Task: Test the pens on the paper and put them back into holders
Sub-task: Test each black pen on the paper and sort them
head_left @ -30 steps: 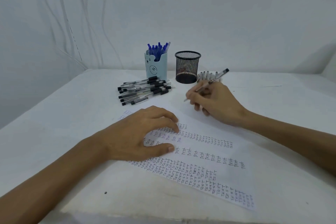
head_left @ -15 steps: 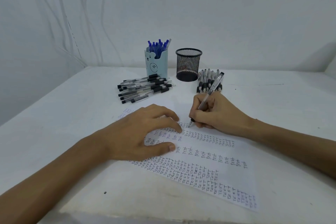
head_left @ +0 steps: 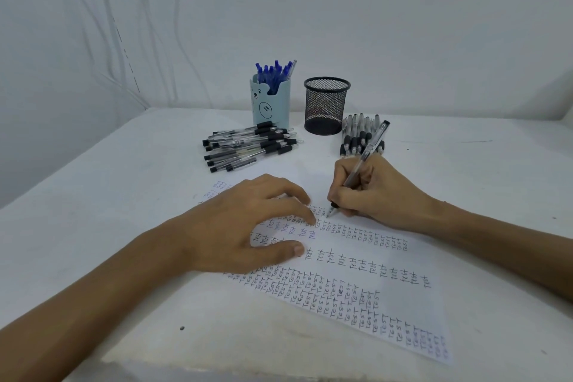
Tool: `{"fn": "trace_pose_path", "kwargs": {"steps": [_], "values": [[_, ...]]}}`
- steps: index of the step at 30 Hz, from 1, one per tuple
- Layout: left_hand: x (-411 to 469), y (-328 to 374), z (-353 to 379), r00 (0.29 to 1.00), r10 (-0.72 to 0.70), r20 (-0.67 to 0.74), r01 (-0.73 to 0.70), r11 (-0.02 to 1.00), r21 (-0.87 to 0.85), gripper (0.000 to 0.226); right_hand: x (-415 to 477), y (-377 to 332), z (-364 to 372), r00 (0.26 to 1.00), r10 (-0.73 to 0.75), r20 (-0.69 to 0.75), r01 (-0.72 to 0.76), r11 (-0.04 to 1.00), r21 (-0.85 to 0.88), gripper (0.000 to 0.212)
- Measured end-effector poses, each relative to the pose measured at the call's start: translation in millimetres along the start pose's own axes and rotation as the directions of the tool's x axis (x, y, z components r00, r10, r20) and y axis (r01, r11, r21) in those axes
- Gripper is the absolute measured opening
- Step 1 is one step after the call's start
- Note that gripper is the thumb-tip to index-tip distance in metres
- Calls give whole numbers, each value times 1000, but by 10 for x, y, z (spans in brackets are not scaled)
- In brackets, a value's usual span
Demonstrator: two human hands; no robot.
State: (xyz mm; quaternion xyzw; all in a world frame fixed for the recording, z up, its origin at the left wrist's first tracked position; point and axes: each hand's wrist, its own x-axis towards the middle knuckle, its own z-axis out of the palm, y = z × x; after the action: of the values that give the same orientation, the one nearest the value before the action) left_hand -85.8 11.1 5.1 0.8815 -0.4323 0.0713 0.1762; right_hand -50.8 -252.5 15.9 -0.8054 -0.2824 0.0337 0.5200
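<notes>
Having come down from beside the mesh holder (head_left: 327, 105), the right hand (head_left: 375, 192) now sets the tip of the pen (head_left: 367, 153) on the paper (head_left: 387, 263), at the left end of the top written row. Its grip is closed round the barrel in a writing hold. The left hand (head_left: 245, 226) stays spread on the sheet, gripping nothing, pinning it to the tabletop (head_left: 124, 195). Judgement: the test stroke is starting, and this pen's return to a holder remains outstanding.
</notes>
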Motion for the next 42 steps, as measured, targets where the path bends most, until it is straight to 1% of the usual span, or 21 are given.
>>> {"fn": "trace_pose_path", "kwargs": {"steps": [7,11,15,19,22,26,30,37,42], "values": [[-2,-2,8,1000,0,1,0,1000,-3,41,9,-2,0,1000,8,-10,-9,1000,-12,18],[-3,0,6,1000,7,-5,-7,1000,-4,41,15,-12,-1,1000,22,-16,-22,1000,-20,13],[7,0,10,1000,12,-4,-12,1000,-2,41,23,11,-9,998,59,-29,-60,998,-5,16],[4,-8,14,1000,17,-8,-17,1000,-4,40,27,5,-11,997,76,-9,-76,997,1,14],[3,-13,17,1000,13,-4,-13,1000,-5,40,29,3,-13,996,84,-22,-84,996,-2,15],[2,-14,18,1000,10,-3,-10,1000,-6,41,25,-12,-3,996,85,-22,-86,996,-20,14],[2,-18,20,1000,11,-6,-11,1000,-3,41,28,-6,-2,994,94,-48,-94,996,3,15],[2,-10,13,1000,1,0,-1,1000,-15,41,25,-13,-2,994,90,-56,-92,995,-37,15],[-2,-12,13,1000,3,1,-3,1000,-10,42,22,8,-11,994,90,-63,-90,996,-5,16]]}}
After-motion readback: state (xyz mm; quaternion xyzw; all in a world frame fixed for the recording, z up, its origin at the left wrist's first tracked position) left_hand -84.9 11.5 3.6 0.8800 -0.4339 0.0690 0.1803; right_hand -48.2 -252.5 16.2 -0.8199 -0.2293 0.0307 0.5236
